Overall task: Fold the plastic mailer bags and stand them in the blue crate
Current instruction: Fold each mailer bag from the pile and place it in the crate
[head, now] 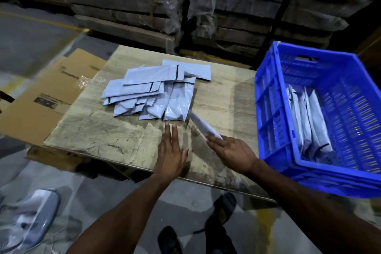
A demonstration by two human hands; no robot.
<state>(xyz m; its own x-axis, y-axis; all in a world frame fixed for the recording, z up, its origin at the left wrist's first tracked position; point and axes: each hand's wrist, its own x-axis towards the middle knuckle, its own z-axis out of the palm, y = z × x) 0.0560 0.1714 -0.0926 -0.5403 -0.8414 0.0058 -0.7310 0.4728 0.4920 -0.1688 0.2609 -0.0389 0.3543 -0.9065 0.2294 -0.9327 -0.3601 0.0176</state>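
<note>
Mailer bags (156, 90) lie in a loose, overlapping heap on the middle of the worn wooden board (99, 136), reaching toward its far edge; they are pale grey with black strips across some of them, and those nearest the person lie side by side with their short ends toward the near edge; the left hand (171, 150) is flat over the board near the near edge, fingers straight and together, holding nothing, its fingertips just short of the heap; the right hand (231, 152) grips 1 folded mailer (201, 125), blurred, which slants up from the fingers toward the near right corner of the heap; whether it touches the heap I cannot tell; the blue crate (268, 113) stands at the board's right edge, its near corner overhanging the near edge; inside it several folded mailers (309, 123) stand upright, packed together against the left wall; flattened cardboard (47, 97) juts out from under the board's left edge; behind the board rise stacked, plastic-wrapped cartons (127, 2); below the near edge 2 dark shoes (224, 208) show on the grey floor.
</note>
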